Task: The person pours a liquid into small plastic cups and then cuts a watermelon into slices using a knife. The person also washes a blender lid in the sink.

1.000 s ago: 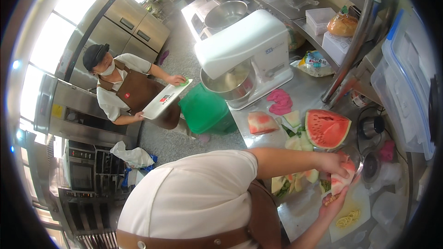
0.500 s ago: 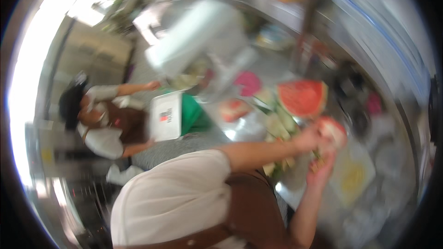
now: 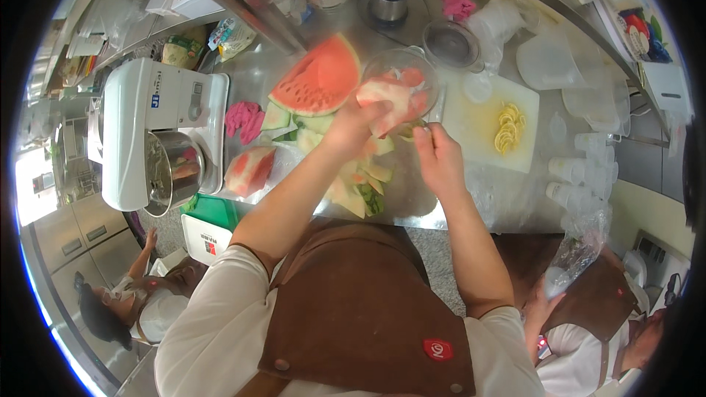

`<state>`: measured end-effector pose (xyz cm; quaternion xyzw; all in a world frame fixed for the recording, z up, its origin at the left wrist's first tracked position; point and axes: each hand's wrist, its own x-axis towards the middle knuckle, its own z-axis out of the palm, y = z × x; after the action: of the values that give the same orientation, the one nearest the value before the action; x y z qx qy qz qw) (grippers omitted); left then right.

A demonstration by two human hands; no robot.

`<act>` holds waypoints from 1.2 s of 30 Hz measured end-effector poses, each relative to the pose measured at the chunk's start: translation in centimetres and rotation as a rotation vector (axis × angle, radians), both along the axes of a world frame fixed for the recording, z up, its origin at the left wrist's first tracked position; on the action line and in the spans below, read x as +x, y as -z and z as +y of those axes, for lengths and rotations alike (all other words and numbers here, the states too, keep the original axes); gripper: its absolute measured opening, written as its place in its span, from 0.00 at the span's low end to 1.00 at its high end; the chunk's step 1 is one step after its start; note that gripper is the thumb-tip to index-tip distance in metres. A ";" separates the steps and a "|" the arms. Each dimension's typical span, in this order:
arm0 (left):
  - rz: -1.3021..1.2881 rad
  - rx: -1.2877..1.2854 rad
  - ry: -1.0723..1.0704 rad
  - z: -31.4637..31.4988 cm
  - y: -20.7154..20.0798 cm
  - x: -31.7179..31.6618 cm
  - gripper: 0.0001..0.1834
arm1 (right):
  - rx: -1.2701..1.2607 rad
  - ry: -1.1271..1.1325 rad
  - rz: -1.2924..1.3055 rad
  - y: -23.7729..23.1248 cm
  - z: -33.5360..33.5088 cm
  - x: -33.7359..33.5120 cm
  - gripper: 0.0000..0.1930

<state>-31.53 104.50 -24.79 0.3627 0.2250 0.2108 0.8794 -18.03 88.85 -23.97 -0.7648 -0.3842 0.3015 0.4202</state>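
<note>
My left hand grips a peeled watermelon chunk, pale pink and white on the outside, held over the edge of a clear bowl with red pieces in it. Close by on the right, my right hand is closed; a thin greenish-yellow strip shows at its fingers, and what it grips is mostly hidden. A large red watermelon wedge rests beyond my left hand. Below both hands lie cut rinds, pale and green. Another peeled watermelon chunk sits to the left.
A white stand mixer with a metal bowl stands left, beside a pink cloth. Right are a white cutting board with yellow slices, plastic cups and a dark round container. Co-workers stand at lower left and lower right.
My view has swung round and is sharp now instead of blurred. The watermelon chunk stays in my left hand. My right hand has come away from the chunk a little.
</note>
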 end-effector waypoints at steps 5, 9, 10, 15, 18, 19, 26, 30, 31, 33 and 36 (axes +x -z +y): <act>-0.055 -0.002 0.112 0.9 -0.9 0.1 0.28 | -0.211 -0.014 -0.201 4.2 0.7 2.7 0.21; 0.099 -0.054 0.034 1.4 0.4 -0.2 0.29 | -0.289 0.054 -0.088 1.3 0.6 3.4 0.22; 0.079 -0.064 0.064 1.7 0.7 -0.3 0.29 | -0.243 0.021 -0.066 0.0 0.5 3.4 0.22; -0.063 -0.088 0.163 1.5 -1.3 0.2 0.30 | -0.060 -0.117 -0.147 -1.2 0.6 2.0 0.22; -0.074 -0.074 0.256 2.2 1.3 -0.2 0.30 | -0.249 -0.079 -0.143 2.6 1.0 2.7 0.23; -0.046 -0.118 0.216 2.0 1.0 -0.1 0.30 | -0.256 -0.059 -0.119 3.2 0.9 2.9 0.23; 0.193 -0.092 0.142 2.4 0.0 -0.3 0.28 | -0.256 -0.009 -0.042 -0.6 0.5 3.7 0.25; 0.267 0.060 0.325 3.6 0.6 -1.0 0.27 | -0.103 -0.223 -0.079 -3.1 0.9 4.5 0.25; 0.270 0.045 0.330 3.5 0.1 -0.8 0.27 | -0.144 -0.239 -0.132 -2.7 1.2 4.9 0.25; 0.274 0.015 0.339 3.3 -1.1 -0.5 0.26 | -0.227 -0.270 -0.239 -1.6 1.9 5.4 0.24; 0.245 -0.040 0.323 3.6 -0.7 -0.6 0.27 | -0.238 -0.262 -0.218 -1.0 2.8 5.2 0.25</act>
<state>-32.09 108.07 -24.11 0.3994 0.2733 0.0170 0.8749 -12.82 91.64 -22.95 -0.7808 -0.4850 0.3123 0.2399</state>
